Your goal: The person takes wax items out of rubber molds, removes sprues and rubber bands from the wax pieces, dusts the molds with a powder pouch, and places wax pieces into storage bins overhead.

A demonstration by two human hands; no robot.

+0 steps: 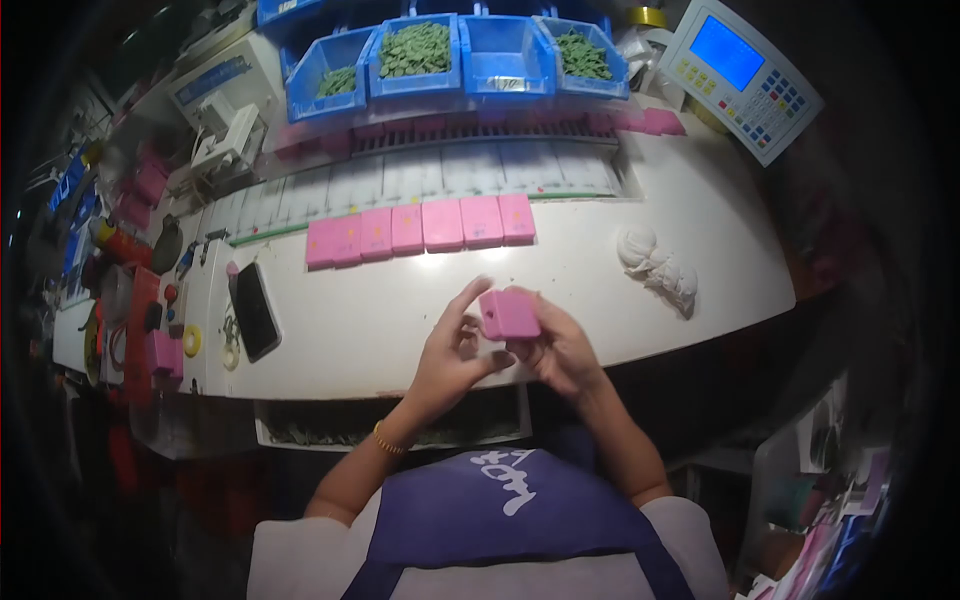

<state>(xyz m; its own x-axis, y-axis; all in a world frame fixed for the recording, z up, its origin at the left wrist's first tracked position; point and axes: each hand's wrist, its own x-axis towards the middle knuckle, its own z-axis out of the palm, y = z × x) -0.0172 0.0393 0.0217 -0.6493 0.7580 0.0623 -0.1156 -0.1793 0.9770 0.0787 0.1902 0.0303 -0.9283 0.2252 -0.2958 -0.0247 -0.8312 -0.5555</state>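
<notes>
A pink block (pixel 516 314) with a small dark hole in its left face is held up over the front part of the white table. Wrapped round its right side, my right hand (pixel 563 352) grips it. My left hand (pixel 458 345) is just left of the block, fingers apart and thumb stretched toward it, holding nothing. Beyond both hands, a row of several pink blocks (pixel 442 225) lies side by side along a green strip.
Blue bins (pixel 507 82), some with green pieces, line the back. A keypad device (pixel 742 75) stands at the back right. White bundled cloth (pixel 657 268) lies on the table (pixel 735 215) at right. A phone (pixel 257 312) and tape rolls (pixel 192 340) are at left.
</notes>
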